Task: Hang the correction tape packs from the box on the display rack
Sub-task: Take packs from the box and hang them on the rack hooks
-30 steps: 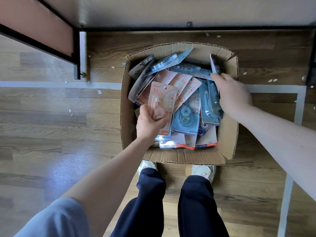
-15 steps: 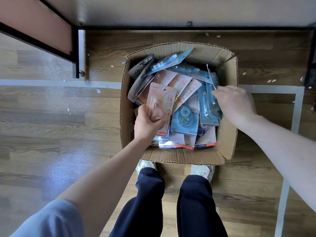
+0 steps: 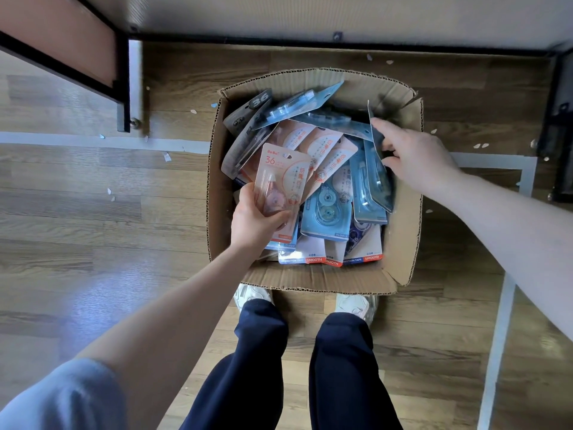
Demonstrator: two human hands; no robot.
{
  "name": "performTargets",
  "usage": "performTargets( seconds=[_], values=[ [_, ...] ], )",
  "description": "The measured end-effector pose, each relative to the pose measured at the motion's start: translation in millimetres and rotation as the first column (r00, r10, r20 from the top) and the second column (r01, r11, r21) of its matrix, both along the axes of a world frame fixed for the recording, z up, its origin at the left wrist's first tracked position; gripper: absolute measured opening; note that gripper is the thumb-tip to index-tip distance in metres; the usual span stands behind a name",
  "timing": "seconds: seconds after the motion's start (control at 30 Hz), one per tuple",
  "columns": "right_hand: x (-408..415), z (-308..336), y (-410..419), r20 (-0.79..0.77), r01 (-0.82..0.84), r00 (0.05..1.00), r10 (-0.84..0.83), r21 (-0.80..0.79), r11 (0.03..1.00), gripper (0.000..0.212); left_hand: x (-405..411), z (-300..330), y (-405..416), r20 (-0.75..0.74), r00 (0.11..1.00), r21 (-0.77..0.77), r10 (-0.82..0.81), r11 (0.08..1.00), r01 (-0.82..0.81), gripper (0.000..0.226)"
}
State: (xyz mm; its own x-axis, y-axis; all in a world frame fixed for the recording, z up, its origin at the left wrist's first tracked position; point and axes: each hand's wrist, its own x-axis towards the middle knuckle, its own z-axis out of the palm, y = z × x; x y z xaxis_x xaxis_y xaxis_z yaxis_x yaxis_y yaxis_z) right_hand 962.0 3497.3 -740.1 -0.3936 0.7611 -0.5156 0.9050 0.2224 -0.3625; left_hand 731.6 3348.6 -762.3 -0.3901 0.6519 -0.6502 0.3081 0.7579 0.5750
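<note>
The left hand [image 3: 254, 220] is clamped on a pink pack [image 3: 280, 184], the right hand [image 3: 415, 156] pinches a blue pack [image 3: 376, 144]; they look light, stiff, best held by edges.

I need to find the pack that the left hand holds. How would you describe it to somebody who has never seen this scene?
Look at the open cardboard box on the wooden floor, full of correction tape packs. At its left side, the left hand holds the pink pack upright above the pile. Only this one is lifted, with an orange "36" at its top.
</note>
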Motion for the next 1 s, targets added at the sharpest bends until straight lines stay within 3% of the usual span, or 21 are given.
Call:
performTargets(
  seconds=[0.23, 0.4, 0.53, 0.7, 1.0],
  values=[
    [-7.2, -6.7, 12.4, -0.032, 0.108, 0.993, -0.112, -0.094, 0.99, 0.08, -1.2, -2.8, -1.6, 0.018, 1.0, 0.016, 0.005, 1.0, -0.005, 0.06],
    [-11.9, -10.8, 15.8, 0.007, 0.086, 0.996, -0.086, -0.129, 0.988, 0.087, -2.1, -5.4, -3.4, 0.028, 1.0, 0.023, 0.009, 1.0, -0.01, 0.057],
    [-15.4, -11.9, 18.7, 0.038, 0.051, 0.998, -0.048, -0.081, 0.995, 0.081, -3.1, -7.2, -3.6, 0.023, 1.0, 0.033, 0.003, 0.999, -0.004, 0.055],
    [-25.3, -12.3, 20.4, 0.122, 0.04, 0.991, -0.046, 0.054, 0.998, 0.052, -4.0, -7.8, -3.7, 0.021, 1.0, 0.041, -0.012, 0.999, 0.011, 0.053],
    [-21.1, -17.9, 15.9, -0.007, 0.257, 0.966, -0.257, 0.057, 0.965, 0.048, -6.8, -8.4, -4.4, 0.044, 0.999, 0.032, -0.006, 0.999, 0.005, 0.059]
  ],
)
